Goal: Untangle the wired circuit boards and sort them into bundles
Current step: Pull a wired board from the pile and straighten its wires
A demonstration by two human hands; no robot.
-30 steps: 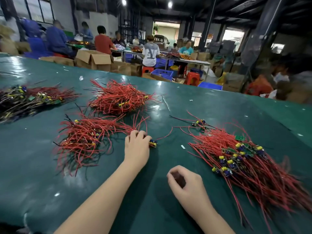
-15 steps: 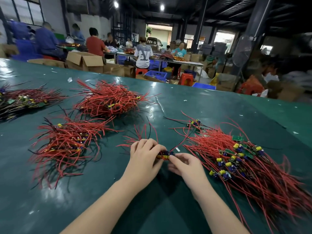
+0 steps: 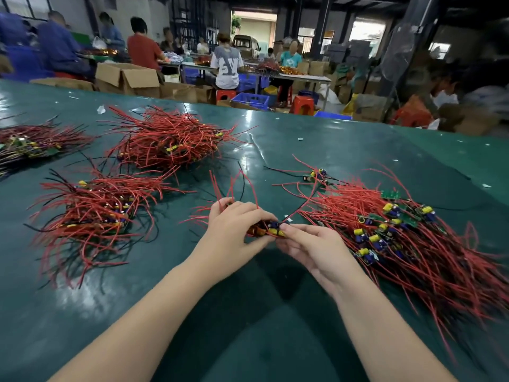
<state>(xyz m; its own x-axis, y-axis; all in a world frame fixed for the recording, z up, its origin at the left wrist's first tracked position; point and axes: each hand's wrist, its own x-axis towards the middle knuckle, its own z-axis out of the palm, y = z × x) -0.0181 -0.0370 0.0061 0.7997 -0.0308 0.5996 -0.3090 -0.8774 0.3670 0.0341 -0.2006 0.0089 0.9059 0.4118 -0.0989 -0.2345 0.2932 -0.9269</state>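
Note:
My left hand (image 3: 234, 230) grips a small bunch of wired circuit boards (image 3: 271, 230) with yellow and blue parts; their red and black wires rise past my fingers. My right hand (image 3: 311, 248) pinches the same boards from the right. A big tangled pile of boards with red wires (image 3: 413, 244) lies just right of my hands. Sorted bundles lie to the left: one near (image 3: 93, 213), one farther back (image 3: 170, 142), and a third at the left edge (image 3: 30, 144).
All lies on a green table cover (image 3: 248, 326). A loose board with wires (image 3: 316, 175) sits behind the big pile. Small white scraps dot the far cover. Beyond the table's far edge are cardboard boxes (image 3: 129, 78), stools, crates and seated people.
My left hand came away from the near-left bundle with the small bunch and moved right. My right hand, empty at first, rose to meet it and now pinches the boards.

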